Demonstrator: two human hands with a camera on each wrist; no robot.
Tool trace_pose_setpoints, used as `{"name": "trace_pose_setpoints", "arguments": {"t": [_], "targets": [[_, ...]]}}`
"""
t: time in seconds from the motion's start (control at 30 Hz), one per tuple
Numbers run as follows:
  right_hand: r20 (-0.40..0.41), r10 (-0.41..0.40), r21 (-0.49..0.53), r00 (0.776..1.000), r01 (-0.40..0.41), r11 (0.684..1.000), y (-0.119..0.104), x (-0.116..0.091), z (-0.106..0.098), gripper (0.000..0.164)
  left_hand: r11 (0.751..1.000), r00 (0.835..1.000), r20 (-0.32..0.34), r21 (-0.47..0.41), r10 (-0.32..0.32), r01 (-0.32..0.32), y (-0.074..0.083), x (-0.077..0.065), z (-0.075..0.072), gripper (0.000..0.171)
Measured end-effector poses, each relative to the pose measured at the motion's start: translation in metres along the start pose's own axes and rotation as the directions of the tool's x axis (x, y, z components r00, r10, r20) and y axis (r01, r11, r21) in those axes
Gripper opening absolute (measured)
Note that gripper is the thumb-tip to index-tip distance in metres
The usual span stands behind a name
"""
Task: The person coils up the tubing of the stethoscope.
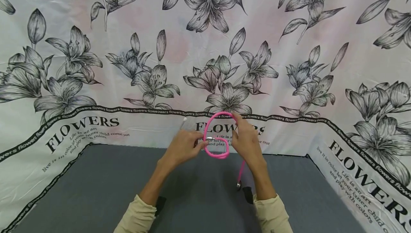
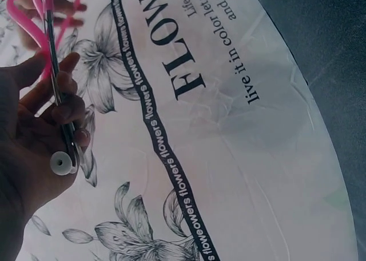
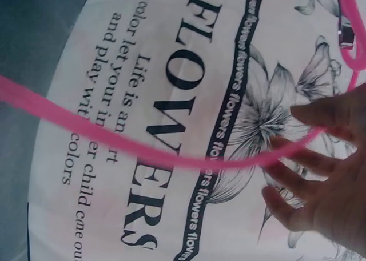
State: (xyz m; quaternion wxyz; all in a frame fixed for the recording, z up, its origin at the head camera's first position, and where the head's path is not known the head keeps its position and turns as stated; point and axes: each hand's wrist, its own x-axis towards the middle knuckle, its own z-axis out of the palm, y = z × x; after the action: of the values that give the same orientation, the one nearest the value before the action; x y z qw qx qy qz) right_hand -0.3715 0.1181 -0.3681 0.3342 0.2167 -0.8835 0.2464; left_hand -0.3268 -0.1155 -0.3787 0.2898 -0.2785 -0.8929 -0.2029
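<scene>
A pink stethoscope (image 1: 220, 156) is held up above the grey table, its tubing bent into a loop between the two hands. My left hand (image 1: 182, 148) grips its metal ear tubes (image 2: 55, 72), fingers curled round them. One white eartip (image 2: 61, 163) shows beside the palm in the left wrist view. My right hand (image 1: 248, 143) holds the tubing at the upper right of the loop, with thumb and fingers about it in the right wrist view. From there the tubing hangs down behind the wrist to the metal chest piece (image 1: 238, 185), near the table.
The grey table (image 1: 112, 179) spreads beneath both forearms. A white cloth (image 1: 154, 126) printed with flowers and lettering stands behind it and along both sides. Dark bands (image 1: 248, 194) show at the wrists, by the light sleeves.
</scene>
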Motion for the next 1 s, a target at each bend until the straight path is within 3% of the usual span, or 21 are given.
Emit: {"name": "trace_pose_setpoints", "arguments": {"t": [0.1, 0.17, 0.27, 0.37, 0.43, 0.47, 0.57, 0.67, 0.77, 0.87, 1.0], "targets": [[0.036, -0.15, 0.081, 0.988, 0.147, 0.986, -0.002, 0.002, -0.003, 0.066, 1.0, 1.0, 0.011, 0.019, 0.015, -0.015, 0.002, 0.0, 0.0, 0.023], [0.111, -0.189, 0.229, 0.976, 0.16, 0.96, -0.005, 0.001, -0.007, 0.06, 1.0, 1.0, 0.015, 0.022, 0.005, -0.005, 0.002, 0.0, -0.001, 0.023], [0.299, -0.214, 0.436, 0.93, 0.066, 0.897, -0.008, 0.0, -0.011, 0.052, 0.999, 1.0, 0.005, 0.02, -0.031, 0.031, 0.003, 0.001, 0.0, 0.025], [0.46, -0.223, 0.492, 0.859, -0.038, 0.87, -0.01, -0.001, -0.012, 0.058, 0.997, 0.997, -0.019, 0.02, -0.077, 0.077, 0.003, 0.001, 0.0, 0.026], [0.491, -0.245, 0.501, 0.836, -0.041, 0.864, -0.011, -0.001, -0.009, 0.06, 0.995, 0.994, -0.035, 0.012, -0.103, 0.104, 0.003, 0.0, 0.0, 0.028], [0.483, -0.261, 0.506, 0.836, -0.024, 0.862, -0.012, -0.001, -0.007, 0.06, 0.993, 0.993, -0.043, 0.006, -0.114, 0.114, 0.003, 0.0, 0.0, 0.028], [0.387, -0.32, 0.502, 0.865, 0.093, 0.86, -0.015, 0.001, 0.0, 0.053, 0.992, 0.989, -0.066, -0.017, -0.13, 0.129, 0.003, 0.001, 0.0, 0.03], [0.222, -0.393, 0.46, 0.892, 0.259, 0.849, -0.016, 0.003, 0.009, 0.046, 0.992, 0.988, -0.094, -0.041, -0.121, 0.117, 0.004, 0.003, 0.0, 0.03], [0.064, -0.44, 0.385, 0.896, 0.385, 0.839, -0.018, 0.004, 0.016, 0.038, 0.995, 0.99, -0.105, -0.049, -0.09, 0.085, 0.004, 0.004, 0.0, 0.028], [-0.045, -0.448, 0.307, 0.893, 0.439, 0.844, -0.02, 0.003, 0.019, 0.031, 0.997, 0.994, -0.09, -0.051, -0.06, 0.055, 0.005, 0.004, -0.001, 0.024], [-0.071, -0.427, 0.273, 0.902, 0.429, 0.861, -0.022, 0.002, 0.021, 0.024, 0.999, 0.996, -0.083, -0.012, -0.035, 0.034, 0.006, 0.003, -0.001, 0.024]]}}
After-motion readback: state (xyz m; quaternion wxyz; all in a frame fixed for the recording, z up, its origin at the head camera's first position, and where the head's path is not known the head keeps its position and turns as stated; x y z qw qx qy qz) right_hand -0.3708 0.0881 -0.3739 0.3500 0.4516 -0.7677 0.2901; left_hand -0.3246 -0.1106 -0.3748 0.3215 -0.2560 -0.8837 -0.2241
